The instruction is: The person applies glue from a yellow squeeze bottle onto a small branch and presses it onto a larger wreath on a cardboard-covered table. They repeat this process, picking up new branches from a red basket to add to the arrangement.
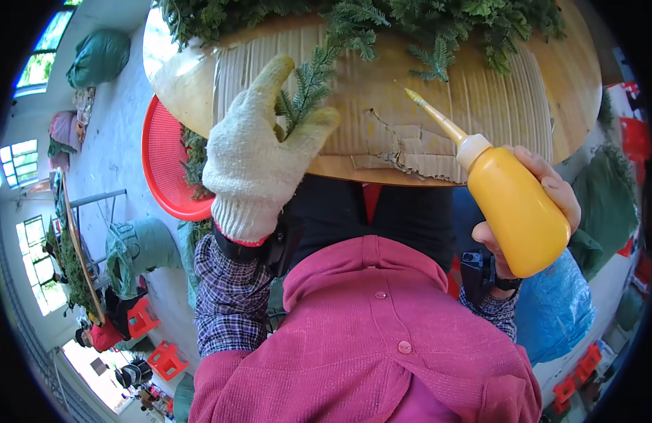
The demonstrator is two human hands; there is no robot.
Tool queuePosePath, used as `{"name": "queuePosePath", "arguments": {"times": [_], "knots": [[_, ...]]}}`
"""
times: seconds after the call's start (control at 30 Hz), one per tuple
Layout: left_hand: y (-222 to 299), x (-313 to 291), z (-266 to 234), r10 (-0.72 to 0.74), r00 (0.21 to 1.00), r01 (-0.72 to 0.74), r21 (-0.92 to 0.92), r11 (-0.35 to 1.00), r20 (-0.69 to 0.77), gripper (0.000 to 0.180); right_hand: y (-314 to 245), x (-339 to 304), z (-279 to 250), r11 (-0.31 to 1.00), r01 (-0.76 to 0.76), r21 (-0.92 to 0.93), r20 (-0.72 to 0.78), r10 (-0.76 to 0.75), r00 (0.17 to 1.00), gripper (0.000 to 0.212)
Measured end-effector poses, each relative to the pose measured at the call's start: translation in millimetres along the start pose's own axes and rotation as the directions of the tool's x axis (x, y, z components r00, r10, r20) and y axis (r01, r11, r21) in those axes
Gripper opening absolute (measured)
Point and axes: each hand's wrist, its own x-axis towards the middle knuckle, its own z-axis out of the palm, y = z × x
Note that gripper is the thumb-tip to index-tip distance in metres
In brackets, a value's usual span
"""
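Note:
My left hand (255, 151), in a whitish knitted glove with yellow-stained fingertips, is over the cardboard at the table's near left. Its thumb and forefinger are spread apart around a green fir sprig (308, 88); the other fingers are hidden. The sprig's tip reaches up toward the greenery. At the right, my bare right hand (544, 180) is wrapped around an orange-yellow squeeze bottle (516, 204) with a long tapered nozzle. The bottle is tilted, its nozzle pointing up and left over the cardboard. Torn cardboard (403, 106) covers part of the round wooden table (576, 70).
A heap of fir sprigs (439, 21) lies along the table's far side. Left of the table is a red basket (160, 169) with greenery inside. A blue plastic bag (558, 303) is at my right. Red stools (167, 359) and a person (104, 335) appear farther left.

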Motion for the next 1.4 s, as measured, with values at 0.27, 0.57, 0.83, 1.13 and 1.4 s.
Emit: {"name": "queuePosePath", "arguments": {"times": [0.27, 0.57, 0.83, 1.13, 1.4], "knots": [[-23, 10, -4, 0.169, 0.985, -0.156, 0.268, 0.951, -0.028, 0.048, -3, 0, 6, 0.999, -0.038, -0.006, -0.063, 0.037, 0.997, 0.095], [-10, 15, -8, -0.232, 0.972, 0.234, 0.185, 0.954, -0.036, 0.047, -1, -1, -3, 0.997, -0.072, 0.017, 0.006, 0.071, 0.997, 0.096], [-11, 11, 0, -0.130, 0.991, 0.132, 0.063, 0.989, -0.030, 0.048, 0, 2, -3, 0.997, -0.081, 0.018, 0.006, 0.081, 0.997, 0.097], [-36, 13, 6, 0.196, 0.970, -0.183, 0.102, 0.978, -0.146, 0.044, -5, 8, -1, 0.997, -0.058, -0.053, 0.065, 0.061, 0.996, 0.098], [-28, 12, 8, 0.095, 0.990, -0.090, 0.051, 0.995, -0.109, 0.042, -12, 21, 13, 0.997, -0.028, 0.076, 0.093, 0.021, 0.995, 0.092]]}}
